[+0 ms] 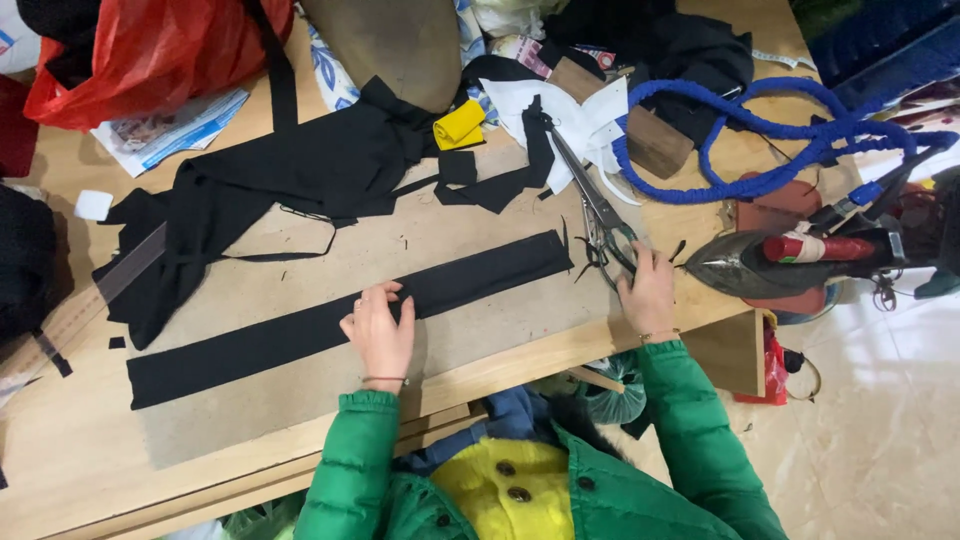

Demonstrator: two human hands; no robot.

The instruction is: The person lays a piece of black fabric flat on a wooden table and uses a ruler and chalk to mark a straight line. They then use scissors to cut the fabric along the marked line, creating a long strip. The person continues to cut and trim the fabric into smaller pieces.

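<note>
The red plastic bag (150,50) is cut off by the top edge; the right hand (648,292) covers the scissors' (597,205) handles; the iron's (790,262) far end runs past the right edge.

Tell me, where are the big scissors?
The scissors lie on the table's right side, handles at the right hand, just past the black fabric strip's end, left of the iron.

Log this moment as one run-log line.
left hand: flat on black fabric strip | right hand: on scissors handles | iron: at its right | surface: wooden table
</note>
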